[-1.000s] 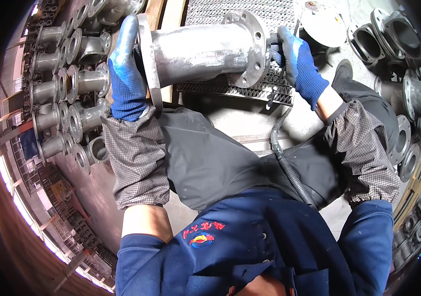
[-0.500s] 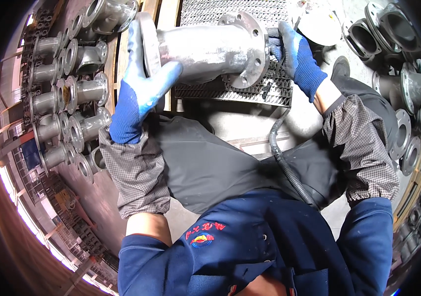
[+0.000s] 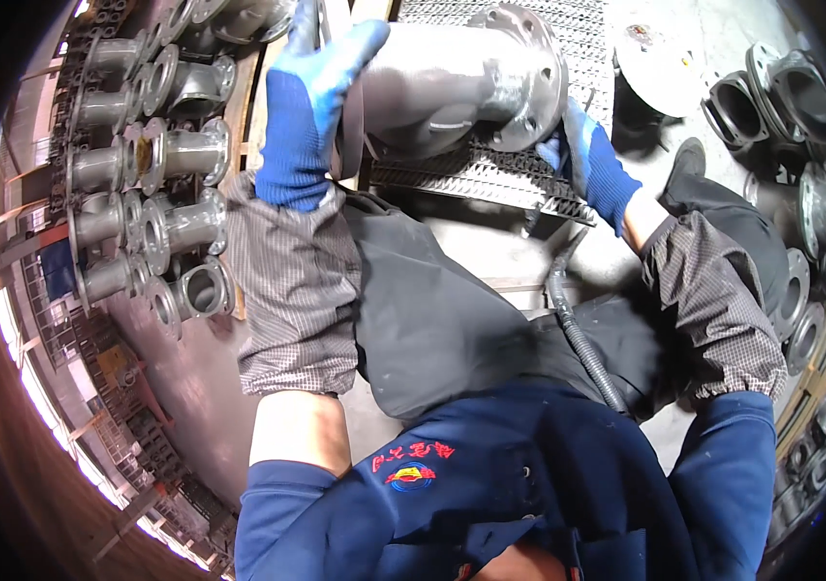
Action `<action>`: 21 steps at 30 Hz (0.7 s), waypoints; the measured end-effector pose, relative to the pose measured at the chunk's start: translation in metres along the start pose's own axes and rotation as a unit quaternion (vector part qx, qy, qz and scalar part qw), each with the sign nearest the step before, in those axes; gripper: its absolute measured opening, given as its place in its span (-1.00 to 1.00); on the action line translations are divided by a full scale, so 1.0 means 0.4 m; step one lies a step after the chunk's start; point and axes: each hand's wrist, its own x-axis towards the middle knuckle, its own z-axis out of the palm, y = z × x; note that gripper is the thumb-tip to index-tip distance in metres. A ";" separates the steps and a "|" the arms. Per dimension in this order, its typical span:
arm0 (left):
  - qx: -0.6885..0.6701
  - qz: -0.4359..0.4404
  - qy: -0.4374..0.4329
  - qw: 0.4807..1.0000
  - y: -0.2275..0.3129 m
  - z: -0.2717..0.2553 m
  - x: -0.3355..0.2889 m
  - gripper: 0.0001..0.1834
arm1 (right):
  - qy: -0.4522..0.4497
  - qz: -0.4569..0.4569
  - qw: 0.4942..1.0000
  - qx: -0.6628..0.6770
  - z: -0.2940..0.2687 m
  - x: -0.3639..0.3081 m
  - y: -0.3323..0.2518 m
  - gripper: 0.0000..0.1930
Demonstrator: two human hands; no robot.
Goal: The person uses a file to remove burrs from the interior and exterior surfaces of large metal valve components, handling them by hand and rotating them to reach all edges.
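A grey metal flanged pipe (image 3: 432,77) lies across a ridged metal grate (image 3: 490,179) in front of me, with a round flange at each end. My left hand (image 3: 311,107), in a blue and white glove, grips the left flange, its thumb stretched over the pipe's body. At the other end, my right hand (image 3: 592,165), in a matching glove, holds the rim of the right flange. Some of its fingers are hidden behind that flange. A rounded bulge shows on the pipe's near side.
Rows of similar flanged fittings (image 3: 185,155) stand on the left. More fittings (image 3: 791,92) lie at the right. A pale round disc (image 3: 655,63) sits beyond my right hand. A dark corrugated hose (image 3: 582,349) runs from the grate over my lap.
The pipe appears turned about its length, with the bulge now showing on its near side. My left hand has moved up along the left flange. The whole view has shifted somewhat.
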 end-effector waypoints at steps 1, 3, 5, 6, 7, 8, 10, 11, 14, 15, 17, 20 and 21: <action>-0.117 -0.083 0.002 0.990 -0.013 0.009 0.013 -0.60 | -0.009 -0.038 0.999 0.001 -0.021 0.027 0.010 -0.67; 0.013 0.010 -0.011 1.000 0.049 0.014 0.055 -0.54 | 0.014 -0.032 0.998 0.054 -0.030 0.051 0.001 -0.68; 0.011 0.019 -0.002 1.000 0.067 0.014 0.052 -0.41 | -0.011 -0.050 0.997 0.060 -0.033 0.057 -0.009 -0.68; -0.060 -0.018 0.000 0.998 0.067 0.019 0.038 -0.31 | -0.021 -0.057 0.996 0.063 -0.029 0.051 -0.013 -0.68; -0.088 -0.058 0.006 0.994 0.066 0.032 0.033 -0.20 | -0.011 -0.055 0.997 0.061 -0.013 0.056 -0.019 -0.67; -0.118 -0.098 0.013 0.988 0.069 0.046 0.028 -0.08 | -0.003 -0.051 0.996 0.075 -0.005 0.050 -0.023 -0.67; -0.145 -0.129 0.034 0.980 0.088 0.044 0.033 -0.13 | -0.031 -0.074 0.996 0.050 0.000 0.043 -0.027 -0.66; -0.156 -0.167 0.042 0.972 0.095 0.044 0.028 -0.14 | -0.017 -0.064 0.997 0.042 0.001 0.046 -0.027 -0.65; -0.191 -0.251 0.062 0.947 0.118 0.044 0.010 -0.17 | 0.015 -0.044 0.999 0.011 -0.003 0.054 -0.031 -0.63; -0.200 -0.262 0.064 0.942 0.123 0.032 0.002 -0.18 | 0.017 -0.039 0.999 -0.002 -0.002 0.049 -0.034 -0.63; -0.236 -0.309 0.076 0.918 0.124 0.014 -0.014 -0.20 | 0.015 -0.038 0.999 -0.008 0.003 0.039 -0.037 -0.62; -0.269 -0.346 0.093 0.894 0.111 -0.012 -0.034 -0.15 | -0.003 -0.093 0.988 -0.121 -0.009 -0.040 -0.074 -0.63; -0.271 -0.356 0.084 0.890 0.110 -0.018 -0.032 -0.25 | 0.010 -0.090 0.992 -0.089 -0.009 -0.040 -0.071 -0.65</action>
